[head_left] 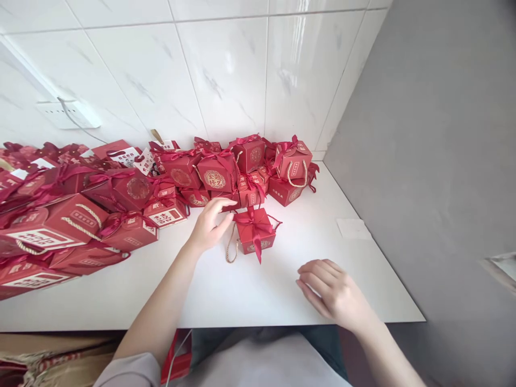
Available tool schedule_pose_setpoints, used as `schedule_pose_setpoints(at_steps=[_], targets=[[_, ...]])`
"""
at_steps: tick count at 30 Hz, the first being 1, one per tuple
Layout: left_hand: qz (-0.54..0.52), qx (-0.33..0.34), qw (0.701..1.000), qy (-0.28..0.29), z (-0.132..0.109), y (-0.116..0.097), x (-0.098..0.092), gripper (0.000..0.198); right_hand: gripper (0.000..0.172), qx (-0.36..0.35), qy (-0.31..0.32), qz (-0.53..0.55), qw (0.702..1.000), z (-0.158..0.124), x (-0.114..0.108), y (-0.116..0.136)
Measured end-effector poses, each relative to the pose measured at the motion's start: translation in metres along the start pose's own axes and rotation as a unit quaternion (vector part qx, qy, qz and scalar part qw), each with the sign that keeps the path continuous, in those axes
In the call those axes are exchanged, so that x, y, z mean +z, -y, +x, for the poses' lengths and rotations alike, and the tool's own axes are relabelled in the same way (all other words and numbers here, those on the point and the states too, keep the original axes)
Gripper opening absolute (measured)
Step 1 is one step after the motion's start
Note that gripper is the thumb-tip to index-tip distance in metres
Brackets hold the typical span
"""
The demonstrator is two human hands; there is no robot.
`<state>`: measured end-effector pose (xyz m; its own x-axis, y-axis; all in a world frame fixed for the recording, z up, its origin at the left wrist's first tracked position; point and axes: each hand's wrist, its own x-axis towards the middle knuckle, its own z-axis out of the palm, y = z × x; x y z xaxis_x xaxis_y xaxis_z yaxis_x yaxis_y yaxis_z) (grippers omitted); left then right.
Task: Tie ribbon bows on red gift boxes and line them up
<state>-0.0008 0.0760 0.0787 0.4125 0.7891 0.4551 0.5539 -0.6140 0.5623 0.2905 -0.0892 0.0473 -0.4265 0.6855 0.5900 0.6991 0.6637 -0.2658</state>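
A small red gift box (253,231) with a dark red ribbon bow and a cord handle stands alone on the white table (250,295). My left hand (210,223) rests against the box's left side, fingers curved and touching its edge without gripping it. My right hand (332,293) hovers low over the table to the right of the box, fingers loosely curled and apart, holding nothing. Behind the lone box, a heap of similar red ribbon-tied boxes (226,169) is piled against the tiled wall.
More red boxes (60,220) lie stacked along the table's left side. A white socket with a cable (68,114) is on the wall at left. A white slip of paper (353,228) lies at right near the grey wall (443,161).
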Motion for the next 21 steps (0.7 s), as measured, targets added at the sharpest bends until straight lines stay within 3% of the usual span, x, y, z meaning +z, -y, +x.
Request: schedule_pose_setpoints(at_steps=[3, 5, 8, 11, 15, 19, 21], targets=[[0.042, 0.075, 0.984, 0.153, 0.015, -0.035, -0.005, 0.044, 0.009, 0.112, -0.001, -0.014, 0.994, -0.049, 0.013, -0.022], [0.089, 0.121, 0.956, 0.254, 0.025, -0.049, -0.002, 0.059, 0.008, 0.169, -0.013, -0.032, 0.985, -0.077, 0.016, -0.032], [0.121, 0.162, 0.901, 0.383, 0.041, -0.052, 0.004, 0.083, 0.008, 0.214, -0.049, -0.062, 0.974, -0.101, 0.015, -0.044], [0.11, 0.156, 0.865, 0.465, 0.053, -0.045, 0.006, 0.101, 0.009, 0.211, -0.04, -0.092, 0.972, -0.107, 0.013, -0.052], [0.105, 0.083, 0.872, 0.471, 0.055, -0.038, 0.003, 0.105, 0.01, 0.216, -0.011, -0.076, 0.973, -0.102, 0.017, -0.052], [0.116, 0.063, 0.908, 0.397, 0.041, -0.034, -0.002, 0.091, 0.013, 0.256, -0.025, 0.031, 0.966, -0.093, 0.026, -0.041], [0.101, 0.038, 0.933, 0.344, 0.03, -0.031, -0.013, 0.075, 0.014, 0.271, -0.021, 0.089, 0.958, -0.089, 0.029, -0.037]])
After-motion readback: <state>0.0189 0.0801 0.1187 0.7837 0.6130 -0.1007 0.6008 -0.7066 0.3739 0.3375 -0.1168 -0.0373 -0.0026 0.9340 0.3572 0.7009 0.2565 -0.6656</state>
